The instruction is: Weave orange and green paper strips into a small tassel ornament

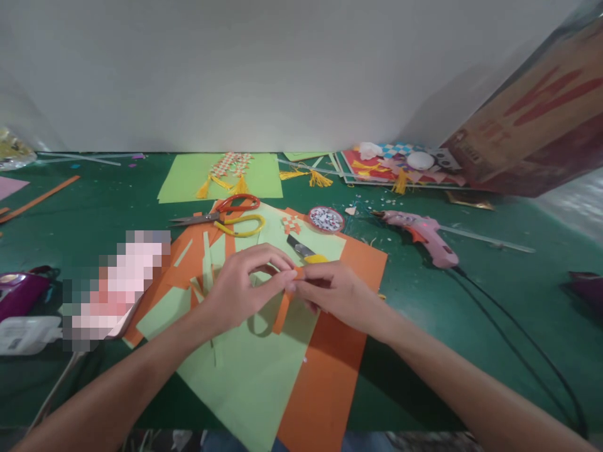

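Both hands meet over the light green paper (pixel 249 376), pinching an orange paper strip (pixel 281 312) between them. My left hand (pixel 249 282) is closed, thumb and forefinger on the strip's upper part. My right hand (pixel 336 289) pinches the same strip from the other side. One end of the strip hangs down below the fingers; the folded part is mostly hidden by the fingertips. Just beyond the hands lies a cutter knife (pixel 313 257) with a yellow part showing. A small orange and white woven paper piece (pixel 291 224) rests behind it.
Scissors (pixel 226 216) with red and yellow handles lie behind the left hand. A dish of googly eyes (pixel 326 219) stands at the back. To the right is a pink glue gun (pixel 419 233) with its cable. Orange paper (pixel 325 376) lies under the green. A blurred-out pink object (pixel 120 289) lies left.
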A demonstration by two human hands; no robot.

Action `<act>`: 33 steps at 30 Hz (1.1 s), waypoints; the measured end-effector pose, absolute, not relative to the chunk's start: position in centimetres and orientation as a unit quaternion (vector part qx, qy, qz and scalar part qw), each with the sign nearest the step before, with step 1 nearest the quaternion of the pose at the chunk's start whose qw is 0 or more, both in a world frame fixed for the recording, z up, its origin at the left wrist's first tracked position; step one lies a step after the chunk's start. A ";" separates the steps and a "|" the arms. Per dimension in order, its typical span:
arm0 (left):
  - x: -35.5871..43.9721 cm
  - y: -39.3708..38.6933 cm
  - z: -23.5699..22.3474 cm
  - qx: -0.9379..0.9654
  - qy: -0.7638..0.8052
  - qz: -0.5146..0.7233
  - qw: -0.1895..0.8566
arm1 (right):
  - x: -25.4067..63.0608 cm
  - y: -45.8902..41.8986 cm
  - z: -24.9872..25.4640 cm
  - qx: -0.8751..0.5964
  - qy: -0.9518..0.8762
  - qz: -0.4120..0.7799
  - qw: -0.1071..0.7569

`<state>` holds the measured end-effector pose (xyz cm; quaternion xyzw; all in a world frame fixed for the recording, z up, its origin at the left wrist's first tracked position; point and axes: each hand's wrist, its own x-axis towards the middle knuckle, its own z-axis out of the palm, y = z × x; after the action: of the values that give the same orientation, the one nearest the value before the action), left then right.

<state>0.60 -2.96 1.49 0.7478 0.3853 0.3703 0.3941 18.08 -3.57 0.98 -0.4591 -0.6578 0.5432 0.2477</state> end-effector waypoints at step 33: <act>0.1 -2.3 1.7 0.657 0.331 0.315 0.599 | 19.0 -3.2 0.9 -0.357 -0.542 0.710 0.272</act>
<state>0.11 -2.32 1.67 0.6575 0.3311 0.3153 0.5989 18.96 -3.18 0.93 -0.3572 -0.5418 0.7105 0.2722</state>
